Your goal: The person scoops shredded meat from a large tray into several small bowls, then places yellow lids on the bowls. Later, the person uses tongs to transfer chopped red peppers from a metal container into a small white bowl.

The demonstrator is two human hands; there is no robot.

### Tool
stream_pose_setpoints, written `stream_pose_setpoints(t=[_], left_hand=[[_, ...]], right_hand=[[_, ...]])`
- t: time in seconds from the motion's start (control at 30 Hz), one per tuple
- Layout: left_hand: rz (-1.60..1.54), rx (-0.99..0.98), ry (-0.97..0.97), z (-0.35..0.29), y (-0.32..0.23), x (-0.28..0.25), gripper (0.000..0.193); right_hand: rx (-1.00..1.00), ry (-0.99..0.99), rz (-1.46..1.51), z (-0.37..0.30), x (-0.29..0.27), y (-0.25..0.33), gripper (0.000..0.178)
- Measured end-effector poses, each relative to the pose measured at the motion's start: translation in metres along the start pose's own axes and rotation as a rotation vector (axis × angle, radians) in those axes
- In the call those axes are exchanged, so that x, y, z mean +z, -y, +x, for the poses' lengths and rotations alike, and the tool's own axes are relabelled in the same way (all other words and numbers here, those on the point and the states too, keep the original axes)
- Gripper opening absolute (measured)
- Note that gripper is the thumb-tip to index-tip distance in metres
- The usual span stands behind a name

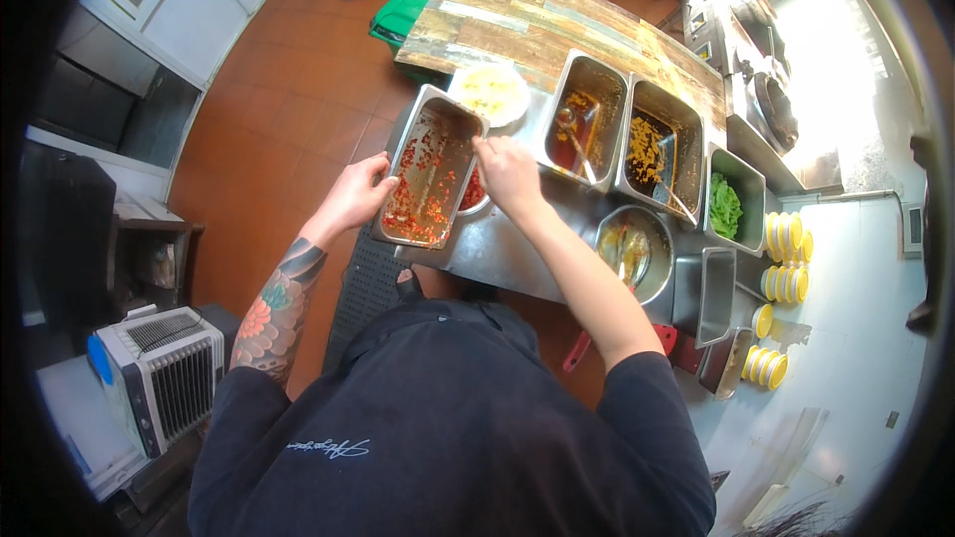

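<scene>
A deep rectangular steel pan (450, 115) is tilted at the left end of the steel counter, with chopped red chili bits and oil clinging to its inside. My left hand (356, 197) grips its left side, thumb over the rim. At the far right rim, my right hand (509, 175) is closed on the edge; its fingertips are partly hidden. Below and beside the pan, mostly covered by it and my right hand, a round container of chopped red chili (472, 193) shows. A white bowl of pale yellow pieces (489, 92) stands just beyond the pan.
To the right stand a pan of reddish liquid (587, 129) with a ladle, a dark-sauce pan (665, 154), and a pan of green leaves (731, 184). Nearer are a round steel bowl (652, 251) and red-handled tool (577, 350). A wood-patterned tabletop (557, 15) lies beyond.
</scene>
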State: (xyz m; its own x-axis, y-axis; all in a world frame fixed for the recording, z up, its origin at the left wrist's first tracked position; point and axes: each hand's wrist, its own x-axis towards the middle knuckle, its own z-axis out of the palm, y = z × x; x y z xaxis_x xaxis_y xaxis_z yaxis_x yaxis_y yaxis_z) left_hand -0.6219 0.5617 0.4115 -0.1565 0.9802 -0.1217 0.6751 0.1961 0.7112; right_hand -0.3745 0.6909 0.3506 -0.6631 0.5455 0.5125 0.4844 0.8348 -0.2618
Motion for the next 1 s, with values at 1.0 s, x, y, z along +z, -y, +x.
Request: stream_pose_setpoints(t=[1.0], left_hand=[[-0.366, -0.315, 0.042, -0.01, 0.044, 0.007, 0.021]], right_hand=[[-0.06, 0.118, 0.086, -0.006, 0.027, 0.062, 0.032]])
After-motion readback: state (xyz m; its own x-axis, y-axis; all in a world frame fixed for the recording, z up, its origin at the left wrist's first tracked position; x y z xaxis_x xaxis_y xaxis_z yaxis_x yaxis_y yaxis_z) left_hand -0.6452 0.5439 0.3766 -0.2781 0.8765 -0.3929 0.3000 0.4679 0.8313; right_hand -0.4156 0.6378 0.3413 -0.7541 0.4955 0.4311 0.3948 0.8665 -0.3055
